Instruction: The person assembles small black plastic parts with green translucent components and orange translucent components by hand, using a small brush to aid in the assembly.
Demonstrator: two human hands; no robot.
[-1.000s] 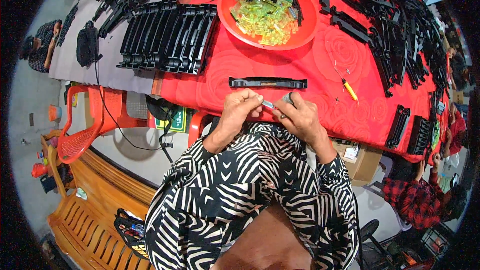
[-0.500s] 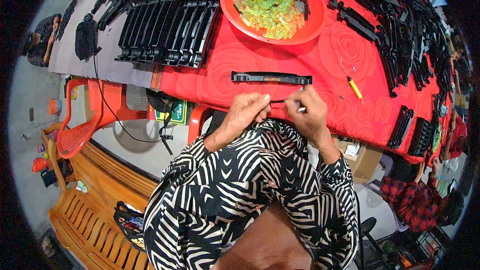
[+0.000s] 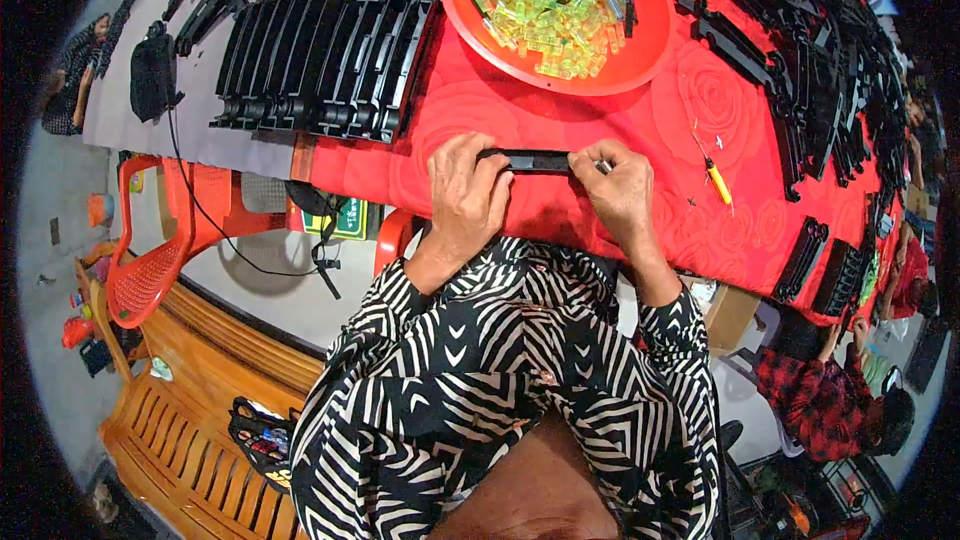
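A long black plastic strip [image 3: 538, 161] lies across the red tablecloth [image 3: 620, 130] between both hands. My left hand [image 3: 468, 195] grips its left end, fingers curled over it. My right hand [image 3: 622, 190] pinches its right end, with a small grey piece showing at the fingertips. Both forearms wear black-and-white patterned sleeves.
A red bowl [image 3: 470, 15] holds several clear yellow-green pieces and some black parts. Rows of black strips [image 3: 320, 50] are stacked at the left, and more are piled at the right [image 3: 800, 60]. A yellow screwdriver [image 3: 718, 178] lies right of my hands. Another person in a red plaid shirt [image 3: 830, 400] sits at lower right.
Both hands reached forward from the table edge and took hold of the black strip, which lay untouched on the cloth before.
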